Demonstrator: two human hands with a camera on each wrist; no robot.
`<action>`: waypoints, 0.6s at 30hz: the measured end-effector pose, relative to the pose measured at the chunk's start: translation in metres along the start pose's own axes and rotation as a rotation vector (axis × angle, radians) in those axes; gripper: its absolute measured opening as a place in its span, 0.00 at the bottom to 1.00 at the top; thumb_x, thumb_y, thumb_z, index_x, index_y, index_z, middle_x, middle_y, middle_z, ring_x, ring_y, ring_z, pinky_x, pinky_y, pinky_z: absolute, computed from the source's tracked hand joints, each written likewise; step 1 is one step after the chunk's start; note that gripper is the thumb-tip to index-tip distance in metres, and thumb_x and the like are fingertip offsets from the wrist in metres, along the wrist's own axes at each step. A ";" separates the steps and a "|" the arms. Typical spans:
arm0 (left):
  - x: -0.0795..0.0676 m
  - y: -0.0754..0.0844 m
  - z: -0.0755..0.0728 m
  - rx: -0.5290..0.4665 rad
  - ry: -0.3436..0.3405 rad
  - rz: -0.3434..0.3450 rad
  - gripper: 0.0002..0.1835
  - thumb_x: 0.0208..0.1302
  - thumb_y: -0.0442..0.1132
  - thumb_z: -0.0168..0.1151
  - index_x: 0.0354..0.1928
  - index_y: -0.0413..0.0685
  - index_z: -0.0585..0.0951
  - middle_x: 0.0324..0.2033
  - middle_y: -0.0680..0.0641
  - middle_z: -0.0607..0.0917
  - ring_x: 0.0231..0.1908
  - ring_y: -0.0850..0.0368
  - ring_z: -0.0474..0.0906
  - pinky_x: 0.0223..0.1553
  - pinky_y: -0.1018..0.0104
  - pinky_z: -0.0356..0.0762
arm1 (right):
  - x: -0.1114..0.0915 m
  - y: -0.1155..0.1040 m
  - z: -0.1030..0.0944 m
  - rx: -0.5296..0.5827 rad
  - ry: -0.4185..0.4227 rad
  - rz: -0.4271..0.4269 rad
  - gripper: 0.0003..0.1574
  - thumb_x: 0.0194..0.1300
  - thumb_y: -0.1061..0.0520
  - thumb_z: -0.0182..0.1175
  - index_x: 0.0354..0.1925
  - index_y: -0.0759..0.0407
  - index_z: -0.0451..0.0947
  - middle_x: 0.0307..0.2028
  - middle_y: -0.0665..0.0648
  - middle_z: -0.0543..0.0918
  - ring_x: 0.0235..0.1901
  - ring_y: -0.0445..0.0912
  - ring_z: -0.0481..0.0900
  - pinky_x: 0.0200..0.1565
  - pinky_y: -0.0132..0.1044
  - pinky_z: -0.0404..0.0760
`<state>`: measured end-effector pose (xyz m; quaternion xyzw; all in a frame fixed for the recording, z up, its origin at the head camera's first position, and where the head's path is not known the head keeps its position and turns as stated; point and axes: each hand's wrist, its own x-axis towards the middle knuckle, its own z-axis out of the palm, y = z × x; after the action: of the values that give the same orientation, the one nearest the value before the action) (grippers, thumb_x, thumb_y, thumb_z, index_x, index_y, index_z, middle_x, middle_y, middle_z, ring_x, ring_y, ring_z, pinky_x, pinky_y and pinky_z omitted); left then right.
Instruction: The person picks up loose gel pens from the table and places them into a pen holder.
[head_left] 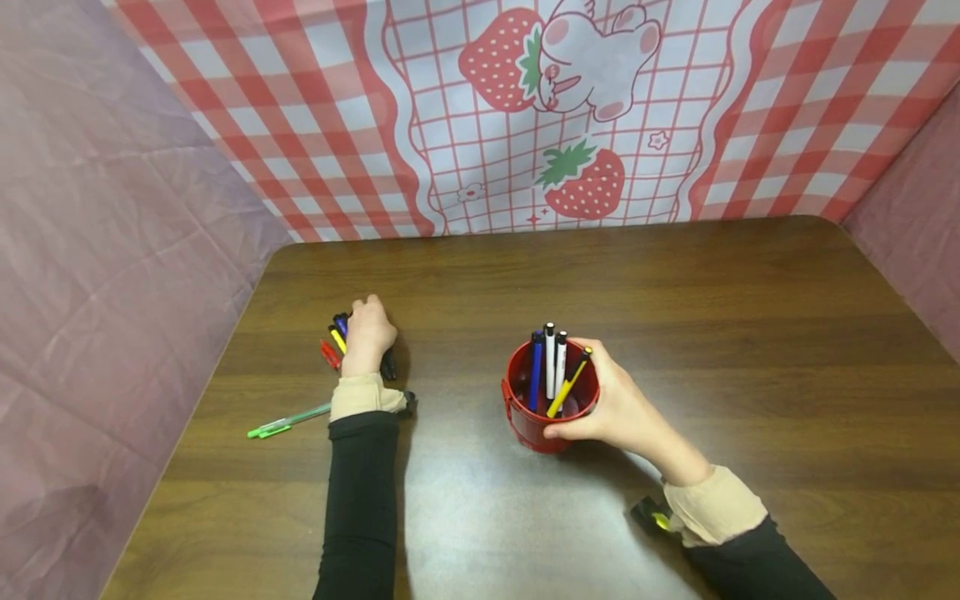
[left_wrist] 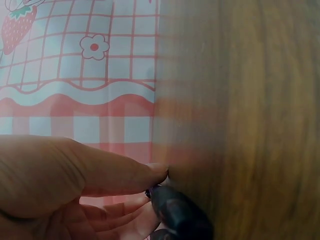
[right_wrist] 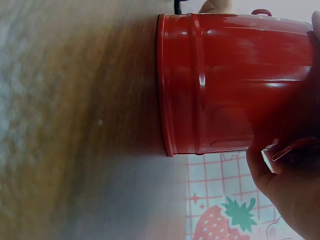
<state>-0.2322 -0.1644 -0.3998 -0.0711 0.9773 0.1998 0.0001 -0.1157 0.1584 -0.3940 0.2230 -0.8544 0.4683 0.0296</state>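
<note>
My left hand point(head_left: 367, 333) is over a small group of pens at the left of the table. In the left wrist view its thumb and fingers pinch a dark pen point(left_wrist: 181, 212), whose far part is hidden. A yellow pen point(head_left: 337, 339) and a red pen point(head_left: 330, 354) show beside the hand. My right hand point(head_left: 618, 400) grips the rim and side of a red bucket point(head_left: 543, 433), which stands upright on the table. Inside it lean a blue pen point(head_left: 536, 371), two white pens point(head_left: 551, 358) and a yellow marker point(head_left: 562, 398) with a black cap.
A green pen point(head_left: 288, 422) lies on the wooden table point(head_left: 480, 275) near my left wrist, partly covered by it. Behind the table hangs a checked cloth point(head_left: 300, 100) with strawberries. Pink cloth point(head_left: 112, 250) borders the left side.
</note>
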 end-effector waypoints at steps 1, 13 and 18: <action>0.000 0.000 0.000 -0.002 -0.007 0.002 0.21 0.49 0.29 0.53 0.47 0.26 0.67 0.46 0.26 0.71 0.45 0.29 0.71 0.48 0.45 0.69 | 0.000 0.000 0.000 -0.002 0.000 -0.003 0.63 0.26 0.48 0.80 0.59 0.59 0.57 0.50 0.53 0.74 0.45 0.42 0.73 0.46 0.44 0.76; 0.000 0.002 -0.003 -0.014 -0.070 0.011 0.24 0.50 0.30 0.52 0.52 0.28 0.65 0.49 0.26 0.71 0.49 0.30 0.69 0.52 0.45 0.67 | 0.000 0.002 0.001 -0.005 0.000 -0.012 0.63 0.26 0.47 0.79 0.59 0.60 0.57 0.50 0.54 0.74 0.45 0.43 0.74 0.47 0.43 0.76; 0.000 0.002 -0.003 -0.023 -0.078 0.008 0.25 0.50 0.31 0.52 0.52 0.28 0.64 0.49 0.26 0.70 0.49 0.29 0.69 0.52 0.45 0.66 | 0.000 0.001 0.001 -0.004 0.002 -0.013 0.63 0.25 0.48 0.80 0.59 0.59 0.57 0.49 0.52 0.74 0.45 0.41 0.73 0.46 0.41 0.76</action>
<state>-0.2327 -0.1635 -0.3959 -0.0595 0.9745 0.2135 0.0363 -0.1163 0.1584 -0.3951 0.2282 -0.8538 0.4666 0.0341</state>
